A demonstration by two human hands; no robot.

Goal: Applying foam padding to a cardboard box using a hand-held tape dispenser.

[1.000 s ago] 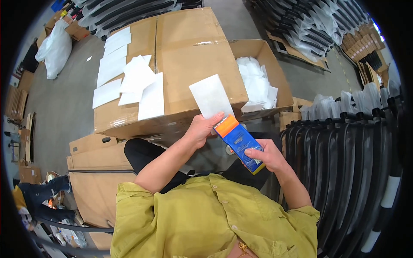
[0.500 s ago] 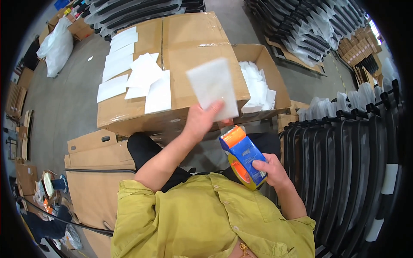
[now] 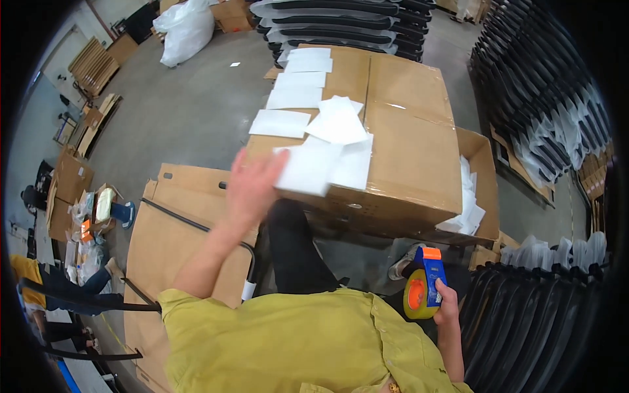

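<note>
My left hand [image 3: 252, 187], blurred, has its fingertips at the left edge of a thin white foam sheet [image 3: 306, 171]. That sheet juts over the front left edge of a large cardboard box [image 3: 413, 150] and overlaps another white sheet [image 3: 354, 164]. More white sheets lie along the box's left side, one row reaching toward the far edge [image 3: 295, 98], with a tilted one [image 3: 337, 121] on top of others. Low at the right, my right hand [image 3: 447, 302] grips a blue and orange tape dispenser [image 3: 432, 272] with a yellow-rimmed roll, clear of the box.
An open carton [image 3: 481, 177] of white sheets stands against the box's right side. Black frames [image 3: 524, 327] crowd my right, with stacked ones [image 3: 347, 26] behind the box. Flat cardboard [image 3: 177, 262] and a bent black tube [image 3: 252, 262] lie at left. Another person [image 3: 72, 288] is at far left.
My left hand has carried the white sheet leftward and down onto the box's front left corner. The tape dispenser in my right hand is farther from the box. My view has turned left.
</note>
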